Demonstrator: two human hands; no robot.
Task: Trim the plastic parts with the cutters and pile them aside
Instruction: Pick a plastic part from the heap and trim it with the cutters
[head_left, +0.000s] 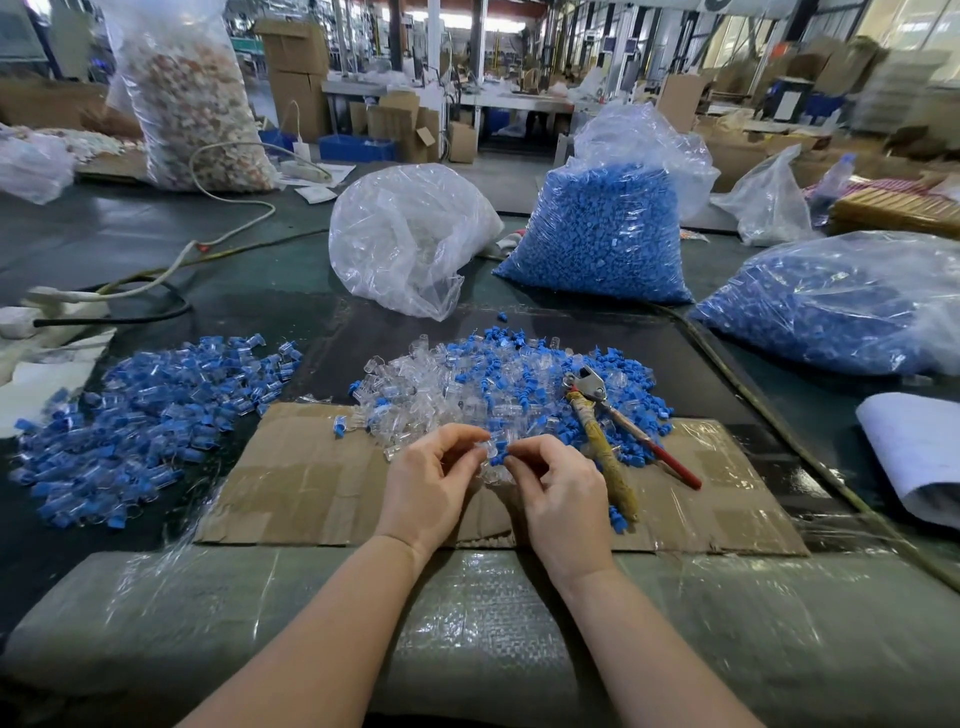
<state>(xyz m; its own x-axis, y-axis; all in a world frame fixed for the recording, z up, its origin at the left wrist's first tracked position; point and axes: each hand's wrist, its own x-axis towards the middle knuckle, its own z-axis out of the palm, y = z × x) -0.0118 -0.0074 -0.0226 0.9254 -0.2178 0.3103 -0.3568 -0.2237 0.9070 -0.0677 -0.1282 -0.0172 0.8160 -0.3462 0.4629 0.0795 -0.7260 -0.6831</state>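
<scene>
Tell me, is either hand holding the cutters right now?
No: the cutters lie on the loose parts, while the left hand and right hand pinch a small plastic part.

Factory packing floor — big clear sacks of blue plastic parts (597, 244) on a long worktable (156, 244), stacked cardboard boxes (293, 67), blue bins (356, 148), benches behind — industrial hall.

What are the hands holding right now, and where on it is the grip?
Left hand pinches a clear plastic part at its left end; right hand pinches the blue piece at its right. The cutters lie unheld.
</scene>
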